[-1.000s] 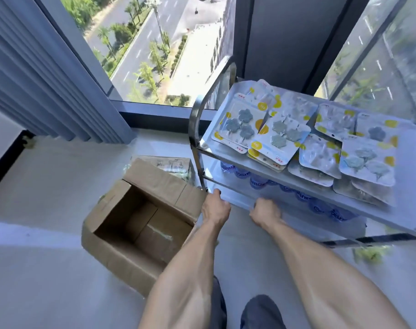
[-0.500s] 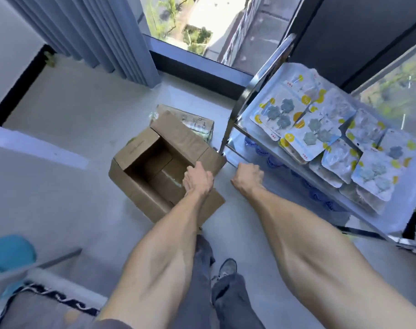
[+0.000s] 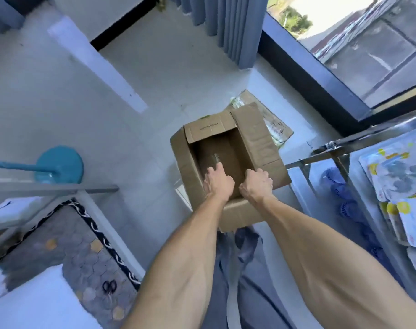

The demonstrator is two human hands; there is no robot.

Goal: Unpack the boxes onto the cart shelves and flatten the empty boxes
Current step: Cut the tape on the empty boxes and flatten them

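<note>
Open cardboard box sat on pale floor, just left of cart, flaps up, inside looked bare apart from strip of tape along bottom seam. Left hand reached down into box interior, fingers curled, index finger stretched fwd toward tape strip; couldn't tell if anything was pinched. Right hand was curled over near end of right flap, knuckles up, gripping cardboard edge. Hands close together, side by side, not touching. Behind box, touching its far right corner, lay flattened carton w/ handwriting and green print. Metal cart stood at right; top shelf carried blister packs w/ yellow dots and grey shapes, several overlapping; lower shelf showed blue bottle caps under wrap, blurred. Dark window frame ran diagonally beyond cart, blue-grey curtain hung at its left end. Farther left: teal round base w/ teal pole, grey table edge, patterned rug w/ dark wavy border, black scissors lying on it. Blue-grey trousers visible btw forearms.
</note>
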